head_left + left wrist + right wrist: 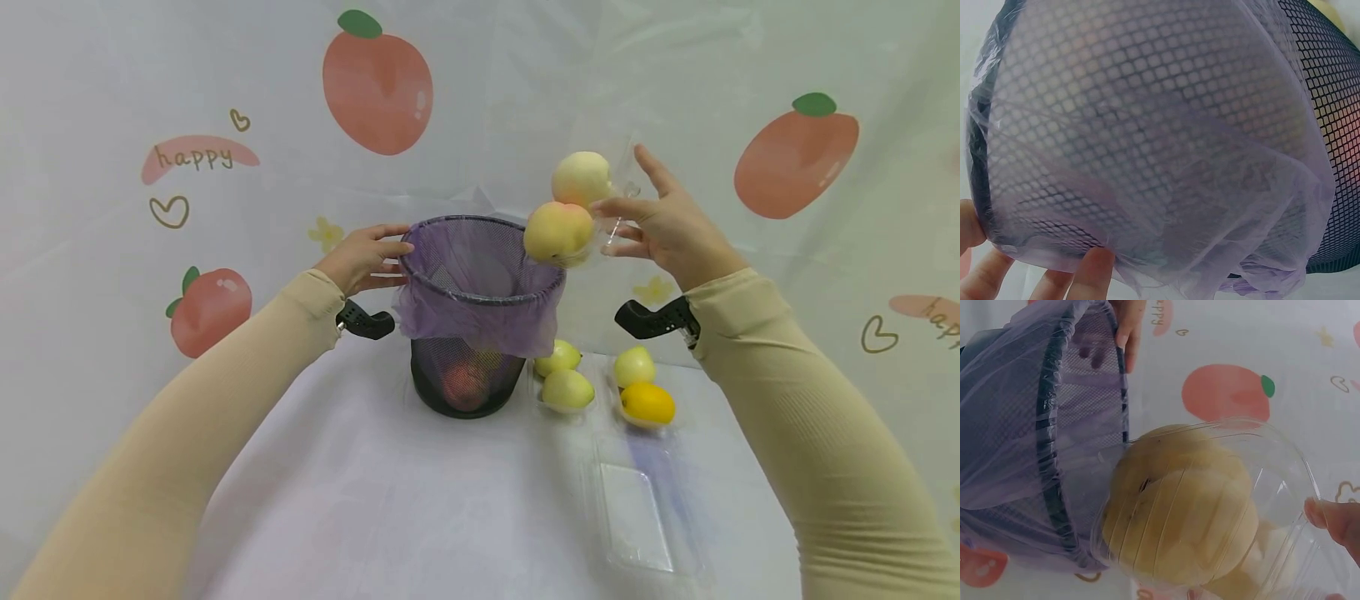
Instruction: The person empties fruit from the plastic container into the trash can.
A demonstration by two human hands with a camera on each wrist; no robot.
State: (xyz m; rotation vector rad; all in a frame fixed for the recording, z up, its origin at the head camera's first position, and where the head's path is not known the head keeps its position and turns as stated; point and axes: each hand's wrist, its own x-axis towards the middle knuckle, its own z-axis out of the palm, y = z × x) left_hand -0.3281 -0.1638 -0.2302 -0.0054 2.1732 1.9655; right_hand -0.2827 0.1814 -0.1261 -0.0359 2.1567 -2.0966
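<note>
A black mesh bin [468, 379], its rim lined with a thin purple plastic bag [480, 321], stands mid-table. My left hand [367, 260] touches its left side at the rim with nearly straight fingers; the fingertips [1092, 270] press the bag in the left wrist view. My right hand [671, 227] grips a see-through plastic tray [1272, 465] by its edge, tilted at the bin's right rim. Two yellow peaches, one lower [558, 233] and one upper [583, 177], sit in it. Reddish fruit [465, 387] shows faintly through the mesh.
Right of the bin, one clear tray holds two yellow-green fruits [567, 390]. Beside it another holds a pale green fruit [634, 367] and a bright yellow one [648, 404]. A further clear plastic tray [637, 517] lies nearer. Behind hangs a fruit-printed cloth [480, 100].
</note>
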